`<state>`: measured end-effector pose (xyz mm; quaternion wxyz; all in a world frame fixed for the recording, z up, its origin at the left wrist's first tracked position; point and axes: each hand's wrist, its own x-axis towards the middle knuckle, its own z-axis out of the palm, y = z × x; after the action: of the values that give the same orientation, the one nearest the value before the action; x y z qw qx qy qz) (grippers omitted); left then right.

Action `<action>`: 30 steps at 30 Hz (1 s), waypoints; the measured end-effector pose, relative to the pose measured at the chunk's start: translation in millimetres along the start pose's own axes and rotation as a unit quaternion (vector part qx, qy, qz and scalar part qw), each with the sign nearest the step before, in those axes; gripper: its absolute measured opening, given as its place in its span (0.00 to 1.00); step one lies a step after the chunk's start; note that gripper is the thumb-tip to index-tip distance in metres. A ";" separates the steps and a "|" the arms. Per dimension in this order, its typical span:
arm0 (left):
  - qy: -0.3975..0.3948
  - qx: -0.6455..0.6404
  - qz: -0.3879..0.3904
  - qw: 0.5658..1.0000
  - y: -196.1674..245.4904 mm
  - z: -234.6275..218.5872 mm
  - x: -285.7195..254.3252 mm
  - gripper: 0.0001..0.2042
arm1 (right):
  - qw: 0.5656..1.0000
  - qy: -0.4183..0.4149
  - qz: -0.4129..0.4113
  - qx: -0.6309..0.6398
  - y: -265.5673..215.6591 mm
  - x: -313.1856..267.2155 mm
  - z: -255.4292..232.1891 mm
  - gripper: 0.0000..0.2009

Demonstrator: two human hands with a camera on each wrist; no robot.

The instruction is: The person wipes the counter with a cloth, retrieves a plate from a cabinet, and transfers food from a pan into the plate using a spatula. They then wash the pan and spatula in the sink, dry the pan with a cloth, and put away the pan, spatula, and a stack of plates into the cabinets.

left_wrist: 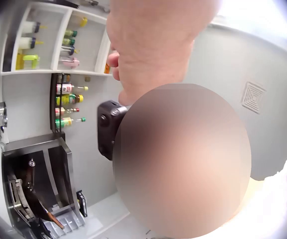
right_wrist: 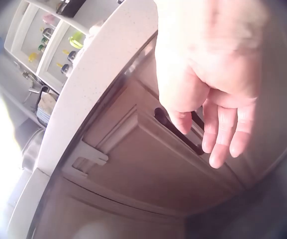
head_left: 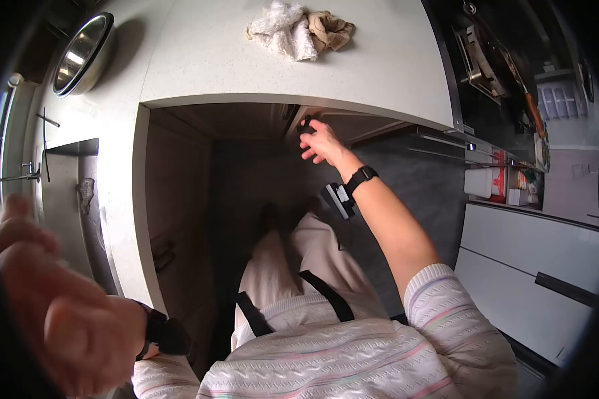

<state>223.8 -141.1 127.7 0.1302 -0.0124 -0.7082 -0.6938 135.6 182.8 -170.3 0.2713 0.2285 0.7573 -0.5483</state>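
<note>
My right hand reaches under the counter toward a cabinet door with a raised frame. In the right wrist view the thumb and loosely bent fingers hang right at a dark bar handle on that door, overlapping it. A second dark handle shows partly between thumb and fingers. Raised at the left edge of the head view, my left hand is blurred and holds nothing visible. The left wrist view shows its wrist and a few fingertips beside a blurred oval.
Above the doors runs a white counter carrying crumpled cloths and a metal bowl. A sink lies to the left. White drawers stand on the right. A white latch is fixed across the cabinet front.
</note>
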 end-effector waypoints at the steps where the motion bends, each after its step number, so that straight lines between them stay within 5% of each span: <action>1: 0.013 -0.014 -0.019 1.000 -1.6 -11.2 -5.7 0.17 | 1.000 0.000 -0.009 -0.022 9.2 -13.7 2.5 0.26; 2: -0.020 0.158 0.107 0.981 -11.5 17.2 -7.7 0.13 | 0.999 -0.004 -0.014 -0.030 18.1 -31.2 5.2 0.24; 3: -0.050 0.323 0.231 0.916 -28.4 50.0 -7.7 0.09 | 0.999 -0.007 -0.021 -0.038 27.4 -48.8 6.5 0.21; 9: -0.204 0.261 0.006 0.944 -168.7 93.5 -34.2 0.09 | 0.993 0.022 -0.038 -0.112 129.0 -133.9 -8.0 0.20; 15: -0.269 0.255 -0.151 0.916 -270.3 170.0 -55.4 0.09 | 0.977 0.106 -0.013 -0.185 207.0 -216.3 -51.9 0.27; 17: -0.292 0.208 -0.194 0.913 -304.9 192.2 -55.9 0.09 | 0.992 0.091 0.019 -0.086 217.7 -235.6 -74.4 0.32; 19: -0.237 0.084 -0.323 0.912 -325.3 216.4 -52.3 0.09 | 0.991 0.130 -0.005 -0.018 212.0 -254.5 -94.6 0.34; 20: -0.224 0.086 -0.337 0.910 -331.6 228.6 -48.6 0.09 | 0.991 0.133 -0.004 -0.013 213.8 -259.3 -100.3 0.34; 22: -0.220 0.077 -0.354 0.906 -352.1 250.2 -37.6 0.09 | 0.955 0.282 -0.064 -0.066 219.7 -265.3 -104.9 0.34; 26: -0.185 0.041 -0.388 0.902 -404.9 292.2 -1.9 0.11 | 0.901 0.386 -0.180 -0.077 229.0 -260.4 -104.9 0.26; 30: -0.127 -0.047 -0.414 0.900 -473.8 314.1 51.4 0.14 | 0.912 0.402 -0.078 -0.033 247.0 -254.5 -111.4 0.17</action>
<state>27.7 142.6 -327.2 -0.2604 0.1877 -0.6263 -0.7105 467.2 349.4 -148.5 -0.0926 0.3608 0.8356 -0.4038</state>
